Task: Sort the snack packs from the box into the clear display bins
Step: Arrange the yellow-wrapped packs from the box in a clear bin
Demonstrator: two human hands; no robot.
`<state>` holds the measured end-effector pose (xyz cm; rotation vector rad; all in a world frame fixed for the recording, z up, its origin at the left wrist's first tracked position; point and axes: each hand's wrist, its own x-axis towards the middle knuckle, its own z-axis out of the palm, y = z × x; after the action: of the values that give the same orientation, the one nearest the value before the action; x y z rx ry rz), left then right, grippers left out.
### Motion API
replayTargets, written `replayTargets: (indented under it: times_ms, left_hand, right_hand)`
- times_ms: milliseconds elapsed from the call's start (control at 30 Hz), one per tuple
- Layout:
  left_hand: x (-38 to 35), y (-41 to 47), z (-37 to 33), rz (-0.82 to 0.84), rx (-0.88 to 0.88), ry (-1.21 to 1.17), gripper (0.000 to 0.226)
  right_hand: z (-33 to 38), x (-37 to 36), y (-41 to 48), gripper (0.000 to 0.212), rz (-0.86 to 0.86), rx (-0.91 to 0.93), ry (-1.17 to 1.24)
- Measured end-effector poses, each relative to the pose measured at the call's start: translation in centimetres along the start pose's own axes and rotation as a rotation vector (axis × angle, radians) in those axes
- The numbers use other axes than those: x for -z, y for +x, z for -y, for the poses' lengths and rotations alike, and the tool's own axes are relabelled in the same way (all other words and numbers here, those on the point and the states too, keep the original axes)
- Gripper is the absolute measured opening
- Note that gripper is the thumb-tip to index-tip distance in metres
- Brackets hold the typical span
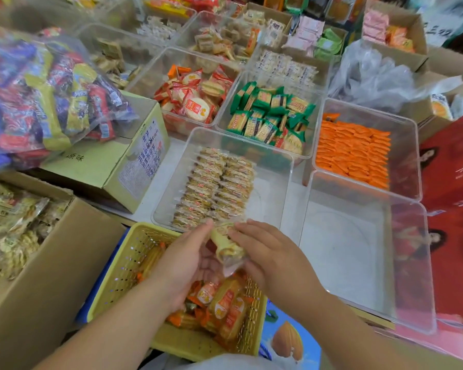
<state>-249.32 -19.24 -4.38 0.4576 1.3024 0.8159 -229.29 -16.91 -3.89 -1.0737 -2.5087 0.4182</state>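
A yellow snack pack [226,244] in clear wrap sits between both hands, just above the near rim of a clear bin [273,188] holding two neat rows of similar packs. My left hand [183,257] holds it from the left, fingers around its lower end. My right hand [267,249] holds it from the right, fingertips on its top. Under my hands is a yellow basket [123,265] with orange and yellow packs. A cardboard box [46,263] of packs stands at the left.
An empty clear bin [358,249] stands right of the hands. Behind it are bins of orange packs [353,153], green packs [270,116] and red-and-white packs [193,100]. A large bag of mixed candy [38,94] lies on a yellow-green carton [134,161]. Red cartons [452,182] line the right side.
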Motion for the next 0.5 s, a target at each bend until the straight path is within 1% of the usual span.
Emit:
replayTargets:
  times_ms: [33,67,133,167,233,267,333,433,500]
  left_hand:
    - [0.1,0.3,-0.2,-0.033,-0.05,0.083,0.058]
    - [0.3,0.6,-0.5,-0.091,-0.117,0.196,0.055]
    - [1.5,1.4,-0.9,-0.243,-0.284,0.447,0.052]
    - [2.4,2.0,-1.0,-0.313,-0.367,0.605,0.056]
    - [4.3,3.2,-1.3,-0.428,-0.47,1.017,0.075]
    - [5.3,3.7,-1.4,-0.465,-0.478,1.211,0.084]
    - [6.7,4.8,-1.6,-0.476,-0.38,1.462,0.098]
    - [7.8,6.1,-1.7,-0.406,-0.188,1.633,0.125]
    - [8.1,6.6,-1.8,-0.376,-0.148,1.685,0.141]
  right_hand:
    - [-0.4,0.1,0.1,0.048,-0.024,-0.028,0.007]
    - [-1.0,0.3,0.2,0.047,-0.043,-0.063,0.001]
    - [-2.4,0.7,0.8,0.045,-0.058,-0.14,-0.041]
    - [-3.2,0.9,1.2,0.044,-0.045,-0.175,-0.07]
    - [-4.7,1.3,2.3,0.039,0.034,-0.227,-0.13]
    - [-5.5,1.5,2.9,0.037,0.097,-0.241,-0.174]
    - [-6.9,1.3,4.3,0.035,0.25,-0.244,-0.327]
    - [-7.9,0.4,6.2,0.039,0.44,-0.225,-0.507]
    - [-8.1,-0.5,7.2,0.039,0.55,-0.223,-0.566]
